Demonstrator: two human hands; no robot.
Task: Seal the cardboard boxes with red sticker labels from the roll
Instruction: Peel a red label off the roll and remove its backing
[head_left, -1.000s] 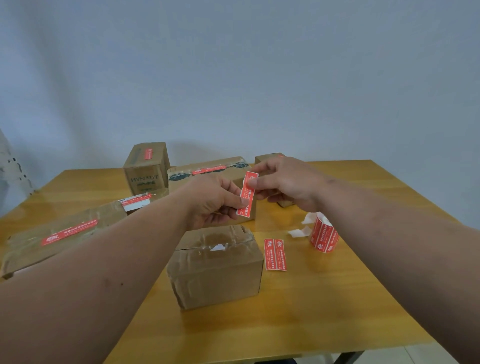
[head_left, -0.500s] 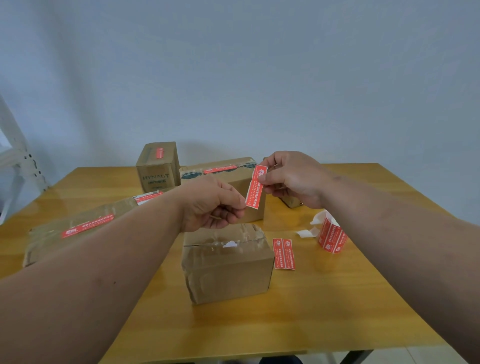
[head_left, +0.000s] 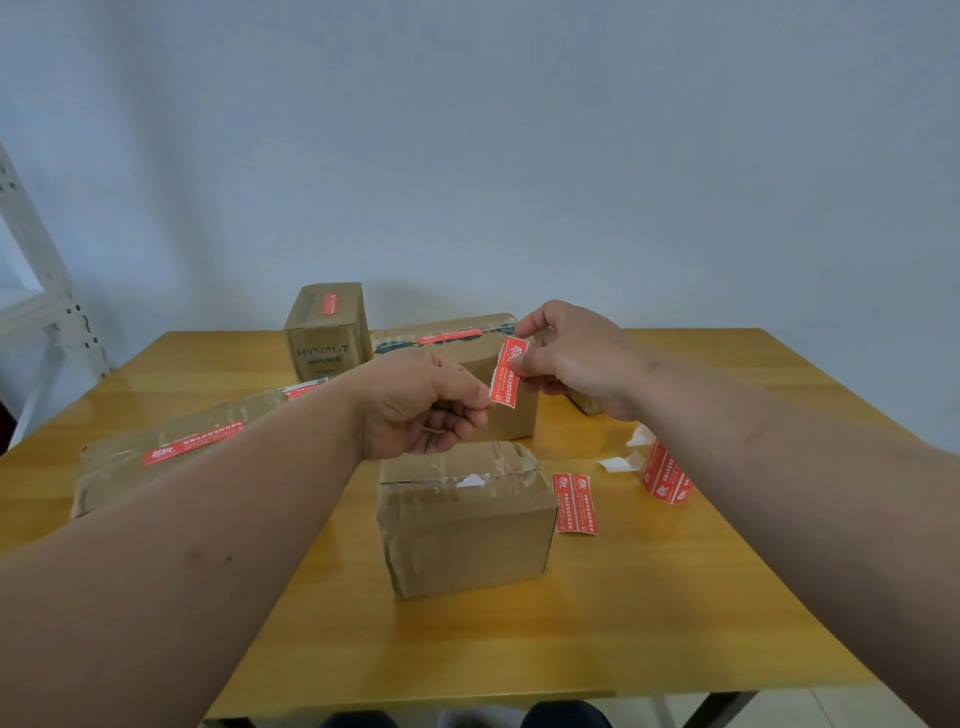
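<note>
A small cardboard box (head_left: 467, 519) with no red label sits mid-table in front of me. Above and behind it both hands hold one red sticker label (head_left: 508, 371) upright. My right hand (head_left: 576, 358) pinches its upper part. My left hand (head_left: 421, 410) pinches its lower left edge with thumb and fingertips. The roll of red labels (head_left: 665, 475) stands to the right of the box, half hidden by my right forearm. A loose strip of two red labels (head_left: 574, 503) lies flat between box and roll.
A long flat box (head_left: 171, 452) with a red label lies at the left. An upright box (head_left: 326, 332) and a wider box (head_left: 467, 364), both labelled, stand behind. White backing scraps (head_left: 618, 464) lie by the roll. A white rack (head_left: 36, 291) stands at far left.
The label has risen slightly with my right hand. My left hand's grip has slid from the label's middle to its lower edge. The camera view shifted a little.
</note>
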